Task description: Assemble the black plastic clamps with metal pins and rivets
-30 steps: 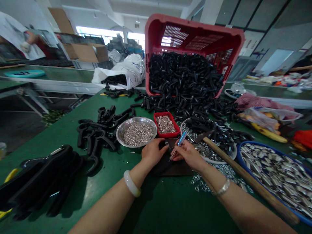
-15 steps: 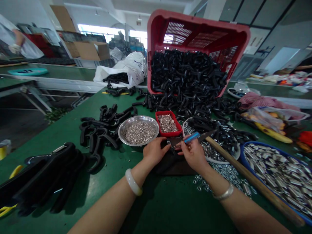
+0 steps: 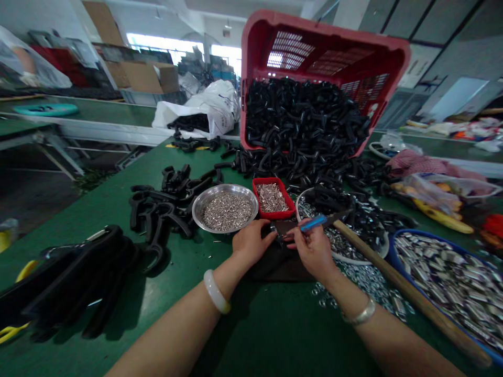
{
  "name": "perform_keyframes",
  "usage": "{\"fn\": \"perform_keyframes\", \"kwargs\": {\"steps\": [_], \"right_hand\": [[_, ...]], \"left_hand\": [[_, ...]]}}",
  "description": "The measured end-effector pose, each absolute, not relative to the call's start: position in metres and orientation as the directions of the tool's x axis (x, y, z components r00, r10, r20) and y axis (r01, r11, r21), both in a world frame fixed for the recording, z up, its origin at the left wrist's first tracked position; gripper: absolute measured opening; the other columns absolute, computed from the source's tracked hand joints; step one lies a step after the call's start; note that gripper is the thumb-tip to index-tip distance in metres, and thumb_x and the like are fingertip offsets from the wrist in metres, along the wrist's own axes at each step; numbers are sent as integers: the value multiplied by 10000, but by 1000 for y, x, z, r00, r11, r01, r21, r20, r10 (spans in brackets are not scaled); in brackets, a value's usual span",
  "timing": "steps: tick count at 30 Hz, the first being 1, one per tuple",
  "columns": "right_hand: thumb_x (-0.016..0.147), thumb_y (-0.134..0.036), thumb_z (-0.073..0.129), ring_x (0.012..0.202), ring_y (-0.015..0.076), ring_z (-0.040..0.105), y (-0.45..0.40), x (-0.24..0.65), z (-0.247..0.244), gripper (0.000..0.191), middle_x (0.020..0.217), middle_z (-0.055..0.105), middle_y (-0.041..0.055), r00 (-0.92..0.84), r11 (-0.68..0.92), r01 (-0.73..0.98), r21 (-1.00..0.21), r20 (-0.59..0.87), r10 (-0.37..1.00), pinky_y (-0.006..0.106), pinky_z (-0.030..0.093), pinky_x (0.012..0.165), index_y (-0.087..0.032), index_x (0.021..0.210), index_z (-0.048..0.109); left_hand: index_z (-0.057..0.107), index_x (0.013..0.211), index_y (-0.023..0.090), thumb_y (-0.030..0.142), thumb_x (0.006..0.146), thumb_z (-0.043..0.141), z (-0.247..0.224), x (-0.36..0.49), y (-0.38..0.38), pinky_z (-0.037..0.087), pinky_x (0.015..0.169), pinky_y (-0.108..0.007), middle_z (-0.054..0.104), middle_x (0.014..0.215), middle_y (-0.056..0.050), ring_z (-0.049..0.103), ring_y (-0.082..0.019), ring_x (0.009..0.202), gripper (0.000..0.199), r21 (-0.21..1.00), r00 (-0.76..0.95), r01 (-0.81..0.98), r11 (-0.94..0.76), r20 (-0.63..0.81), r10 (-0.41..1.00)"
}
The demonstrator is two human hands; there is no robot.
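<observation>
My right hand is closed around a knife with a blue handle; its dark blade points up and to the right. Thumb and fingertips of that hand also come together near a small metal piece. Opposite it, my left hand is closed in a pinch at the same spot, but what lies in its fingers is too dark and small to make out. Both hands are over a dark flat block on the green table. Just beyond are a steel bowl of small metal parts and a red tray of pins.
Black plastic handles lie at left. Behind stands a tipped red crate spilling black parts. To the right are a white basin, a wooden-handled tool and a blue basin of metal pieces. A person's gloved hand shows far left.
Both hands stay at the same spot, with the knife still in the right hand. The view has shifted slightly, and the fingers have moved only a little.
</observation>
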State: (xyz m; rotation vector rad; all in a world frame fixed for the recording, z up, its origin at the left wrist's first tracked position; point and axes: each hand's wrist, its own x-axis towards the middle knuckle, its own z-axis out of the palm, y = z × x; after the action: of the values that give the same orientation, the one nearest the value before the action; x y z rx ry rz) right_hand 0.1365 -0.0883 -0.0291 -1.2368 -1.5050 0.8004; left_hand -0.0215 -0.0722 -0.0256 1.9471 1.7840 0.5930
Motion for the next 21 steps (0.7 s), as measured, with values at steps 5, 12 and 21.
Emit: {"fn": "perform_keyframes", "kwargs": {"steps": [5,12,21], "right_hand": [[818,-296,446,670,203,631,-93,133,-34,129,788,600,79,-127,495,554,-669,519,845,366,546,609,-203,895,400],[782,-355,499,602,192,635,-82,132,-35,255,720,600,34,81,236,278,-931,267,960,354,545,556,-214,924,341],[710,-380,591,571,116,623,-83,126,-30,330,671,613,-23,-178,34,41,-999,27,984,231,516,524,-197,876,372]], "left_hand": [[534,1116,265,477,777,485,-26,-21,-74,439,711,-261,604,1068,-20,571,-171,897,403,565,68,821,-82,45,997],[527,1119,249,466,794,463,-26,-18,-77,436,701,-252,607,1048,-31,575,-169,892,397,544,49,835,-79,69,996],[532,1128,237,452,807,450,-28,-18,-75,437,734,-255,618,1044,-37,578,-172,898,394,547,60,831,-97,85,995]]}}
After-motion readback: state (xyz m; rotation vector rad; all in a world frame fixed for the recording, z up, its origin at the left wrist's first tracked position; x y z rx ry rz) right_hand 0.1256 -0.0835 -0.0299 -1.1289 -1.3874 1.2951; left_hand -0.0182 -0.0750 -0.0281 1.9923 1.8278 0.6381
